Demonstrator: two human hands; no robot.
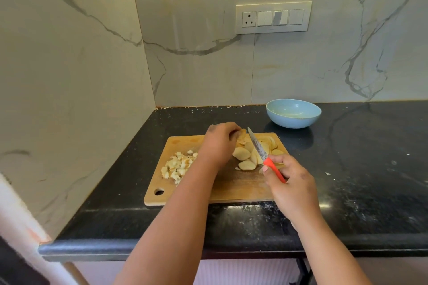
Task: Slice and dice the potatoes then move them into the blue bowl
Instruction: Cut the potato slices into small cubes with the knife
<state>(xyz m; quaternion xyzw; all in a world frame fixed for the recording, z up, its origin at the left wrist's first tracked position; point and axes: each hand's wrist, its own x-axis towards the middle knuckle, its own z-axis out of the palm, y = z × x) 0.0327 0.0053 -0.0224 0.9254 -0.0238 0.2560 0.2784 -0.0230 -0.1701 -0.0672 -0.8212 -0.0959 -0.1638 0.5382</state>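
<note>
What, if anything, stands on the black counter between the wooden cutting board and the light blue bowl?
Nothing visible does. Only bare black counter separates the wooden cutting board from the light blue bowl beyond its far right corner.

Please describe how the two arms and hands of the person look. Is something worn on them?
Both forearms are bare as far as the picture shows: no sleeve is in view. The left hand and the right hand wear no gloves. I see no watch, bracelet or ring on the parts that show. The left hand's fingers are partly hidden behind the hand, so a ring there cannot be excluded.
</note>
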